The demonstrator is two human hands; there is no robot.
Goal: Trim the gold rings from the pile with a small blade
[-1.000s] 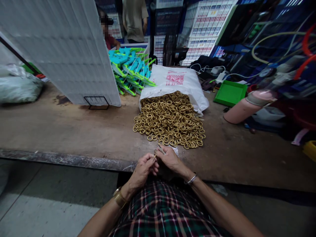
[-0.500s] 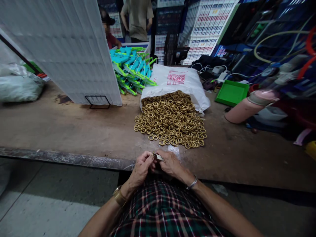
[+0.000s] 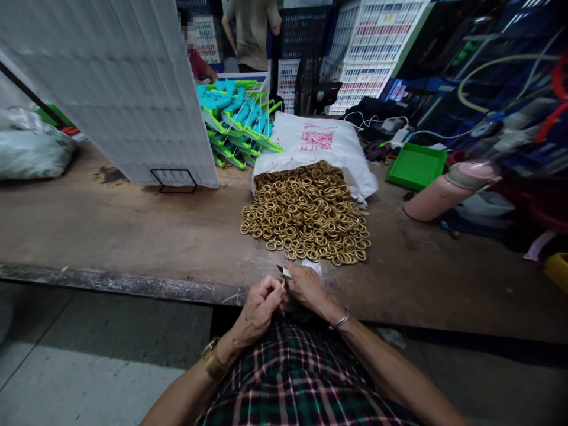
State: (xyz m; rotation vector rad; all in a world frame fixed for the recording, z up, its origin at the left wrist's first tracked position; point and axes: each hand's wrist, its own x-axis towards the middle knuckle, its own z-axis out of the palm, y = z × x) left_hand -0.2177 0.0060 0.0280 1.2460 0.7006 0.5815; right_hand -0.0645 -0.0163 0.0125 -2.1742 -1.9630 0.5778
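Just past the table's near edge, my left hand (image 3: 262, 303) pinches a small gold-coloured ring (image 3: 283, 284), of which only a sliver shows. My right hand (image 3: 307, 287) is closed around a small knife (image 3: 284, 271) with a pale handle and a dark pointed blade. The blade tip points up and to the left, a little above the left fingers and apart from the ring. Beyond both hands lies a large heap of gold-coloured rings (image 3: 310, 213), spilling from the mouth of a white sack (image 3: 332, 139) with red print.
A grey-white panel (image 3: 146, 94) stands upright on the wooden table (image 3: 110, 236). Behind it are turquoise and green plastic pieces (image 3: 237, 118). To the right are a green tray (image 3: 417, 166) and a pink bottle (image 3: 444, 192). Two people are beyond the table, before stacked crates (image 3: 364, 53).
The knife has moved away from the ring in my left fingers, and its blade now points up-left. My left hand has shifted slightly right and down. A person in the background has moved a little.
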